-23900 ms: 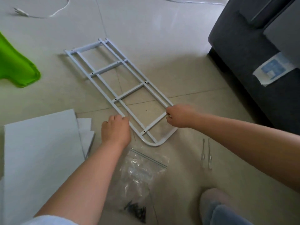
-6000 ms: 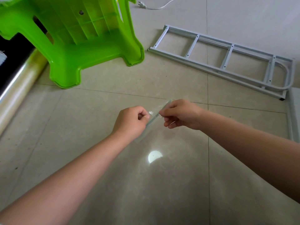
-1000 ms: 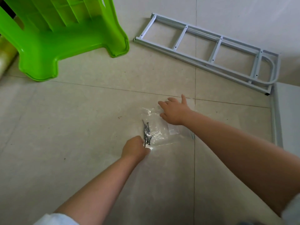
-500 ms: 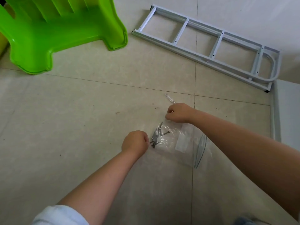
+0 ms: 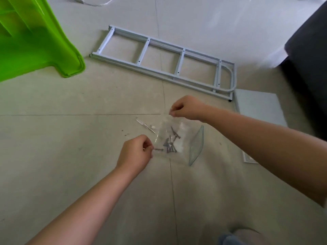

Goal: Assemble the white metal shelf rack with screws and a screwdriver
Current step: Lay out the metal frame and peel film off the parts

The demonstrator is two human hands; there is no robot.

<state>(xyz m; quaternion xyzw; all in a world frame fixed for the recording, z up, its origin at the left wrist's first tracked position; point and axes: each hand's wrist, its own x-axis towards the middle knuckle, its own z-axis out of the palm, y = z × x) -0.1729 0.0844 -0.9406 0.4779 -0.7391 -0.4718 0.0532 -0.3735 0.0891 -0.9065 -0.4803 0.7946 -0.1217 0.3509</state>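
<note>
- We see a clear plastic bag [image 5: 174, 138] on the floor; it is thin, shiny and crumpled, with a greenish zip edge that curves up at its right side.
- Inside the bag lies a small heap of dark screws [image 5: 170, 143], short and thin, with flat heads.
- Our left hand [image 5: 135, 153] is at the near-left corner of the bag with the fingers curled; thumb and forefinger pinch the film, and one screw lies just beside the fingertips.
- Our right hand [image 5: 188, 107] is at the far edge of the bag, fingers curled too, and it pinches the plastic there.
- Just left of the bag, a thin clear strip [image 5: 145, 125] lies on the floor; we cannot tell what it is.
- Beyond the bag lies the white metal frame [image 5: 162, 59], flat on the floor, made of straight square tubes with cross bars like a ladder and a rounded loop at its right end; small screw holes show in the bars.
- Far left of the bag stands a bright green plastic stool [image 5: 35, 43], smooth and glossy.
- Right of the bag a flat white panel [image 5: 258, 106] lies on the floor, and further right is a dark grey sofa [image 5: 311, 59].
- The floor [image 5: 70, 174] is of large beige tiles, a little glossy, with thin joints; a white cable [image 5: 99, 3] lies far beyond the frame.
</note>
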